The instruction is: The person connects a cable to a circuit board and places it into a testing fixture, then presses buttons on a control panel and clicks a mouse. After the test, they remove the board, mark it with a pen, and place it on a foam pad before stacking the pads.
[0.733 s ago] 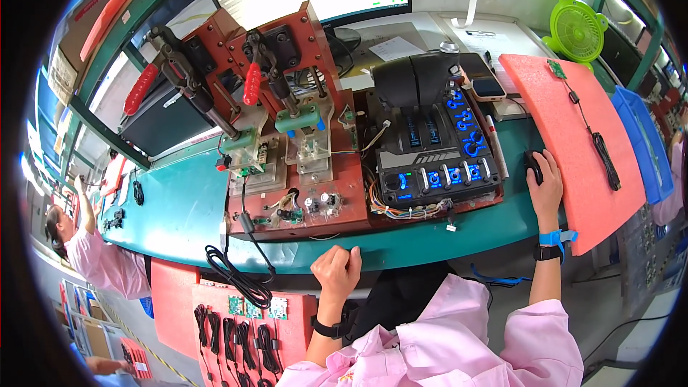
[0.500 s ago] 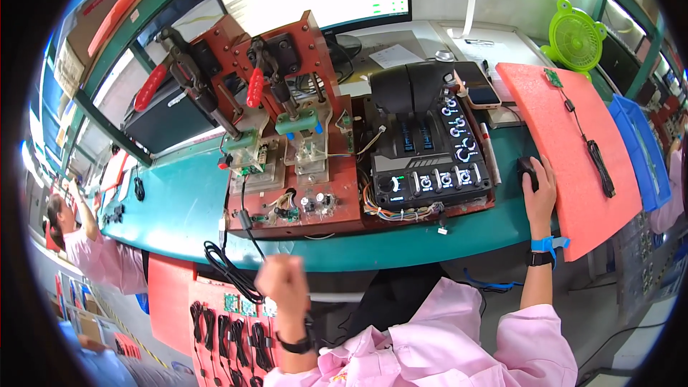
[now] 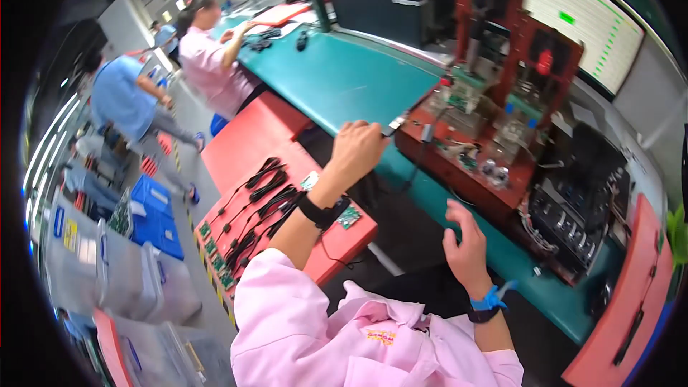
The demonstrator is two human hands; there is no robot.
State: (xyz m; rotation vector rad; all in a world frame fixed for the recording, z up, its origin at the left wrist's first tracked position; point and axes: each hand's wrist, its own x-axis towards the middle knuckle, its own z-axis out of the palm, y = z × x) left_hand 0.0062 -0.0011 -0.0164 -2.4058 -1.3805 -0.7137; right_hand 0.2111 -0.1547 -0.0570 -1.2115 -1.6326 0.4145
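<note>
My left hand [image 3: 357,152] is at the front edge of the teal bench [image 3: 351,75], whose top stretches away beyond my knuckles; the red fixture base [image 3: 459,170] crowds the right side, and the pink foam board [image 3: 349,244] lies below my forearm. My left fingers are bent in beside the silver plug [image 3: 393,126], just off the fixture's corner; blur keeps me from telling whether they grip it. My right hand [image 3: 467,247], half open with nothing in it, hangs near the bench edge.
</note>
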